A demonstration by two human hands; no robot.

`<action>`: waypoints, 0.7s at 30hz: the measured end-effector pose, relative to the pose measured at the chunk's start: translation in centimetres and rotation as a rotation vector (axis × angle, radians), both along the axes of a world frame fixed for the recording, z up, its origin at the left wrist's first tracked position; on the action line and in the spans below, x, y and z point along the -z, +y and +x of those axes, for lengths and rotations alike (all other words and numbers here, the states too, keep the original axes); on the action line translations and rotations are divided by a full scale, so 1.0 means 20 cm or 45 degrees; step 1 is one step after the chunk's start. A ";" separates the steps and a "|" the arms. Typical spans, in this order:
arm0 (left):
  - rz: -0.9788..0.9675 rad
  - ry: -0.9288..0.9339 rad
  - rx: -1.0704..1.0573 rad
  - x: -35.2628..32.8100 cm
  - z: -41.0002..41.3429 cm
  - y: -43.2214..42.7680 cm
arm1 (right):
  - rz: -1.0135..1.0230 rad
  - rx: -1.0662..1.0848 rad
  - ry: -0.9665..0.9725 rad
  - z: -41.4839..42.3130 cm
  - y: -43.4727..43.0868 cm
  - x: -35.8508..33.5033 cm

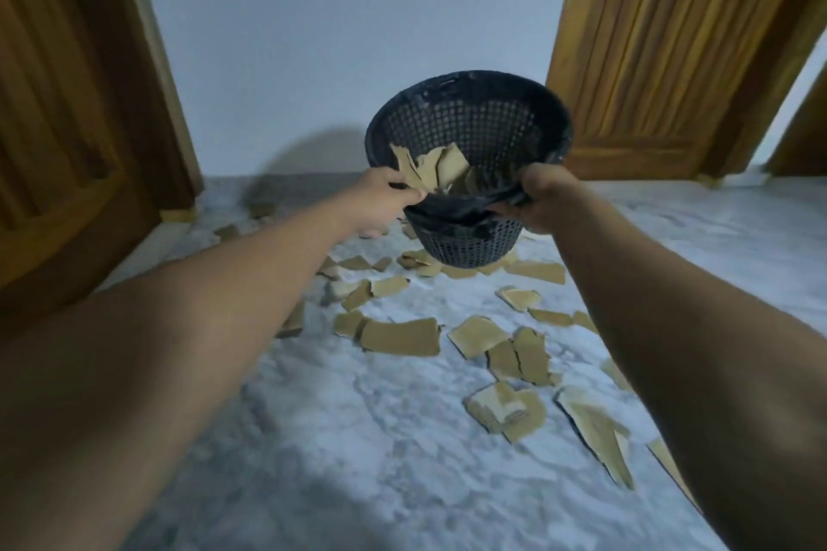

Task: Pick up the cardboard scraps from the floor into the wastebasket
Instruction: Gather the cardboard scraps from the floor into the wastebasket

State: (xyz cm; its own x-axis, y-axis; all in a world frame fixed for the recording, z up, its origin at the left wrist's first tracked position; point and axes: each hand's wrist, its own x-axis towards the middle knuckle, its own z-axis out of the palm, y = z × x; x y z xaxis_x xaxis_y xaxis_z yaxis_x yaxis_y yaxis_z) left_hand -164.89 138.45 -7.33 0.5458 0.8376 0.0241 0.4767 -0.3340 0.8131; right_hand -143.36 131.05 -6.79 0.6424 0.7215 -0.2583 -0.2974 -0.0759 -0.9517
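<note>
Torn tan cardboard scraps, light and stiff, suit edge pinches; at 12 o'clock your left hand and right hand apparently clutch the black mesh plastic wastebasket by its rim.

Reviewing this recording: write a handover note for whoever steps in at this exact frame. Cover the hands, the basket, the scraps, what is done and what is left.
Left hand: grips the near rim of the wastebasket.
Right hand: grips the near rim on the other side, over the black liner.
Wastebasket: tilted, with its mouth toward the person.
Done: a few cardboard scraps are inside.
Left: many loose scraps are spread over the floor below and in front of the basket. Pick them all up.
</note>
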 end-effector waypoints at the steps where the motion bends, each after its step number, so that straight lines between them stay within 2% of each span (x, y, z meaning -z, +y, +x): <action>1: -0.009 0.027 -0.013 0.02 0.10 -0.02 | 0.031 0.036 0.035 0.06 -0.02 0.04; 4: 0.019 0.133 -0.048 0.10 0.42 -0.07 | 0.103 0.092 0.106 0.25 -0.08 0.20; 9: 0.122 0.539 -0.015 0.26 0.74 -0.05 | 0.234 0.157 0.383 0.45 -0.04 0.57; 10: 0.106 0.554 -0.023 0.31 0.78 -0.01 | 0.263 0.179 0.424 0.47 -0.01 0.63; 13: 0.078 0.507 -0.030 0.49 0.85 0.11 | 0.295 0.240 0.507 0.52 0.10 0.81; 17: 0.181 0.423 -0.069 0.73 0.85 0.25 | 0.256 0.213 0.575 0.55 0.22 0.94; 21: 0.284 0.257 -0.153 0.88 0.82 0.34 | 0.105 0.141 0.468 0.59 0.30 0.95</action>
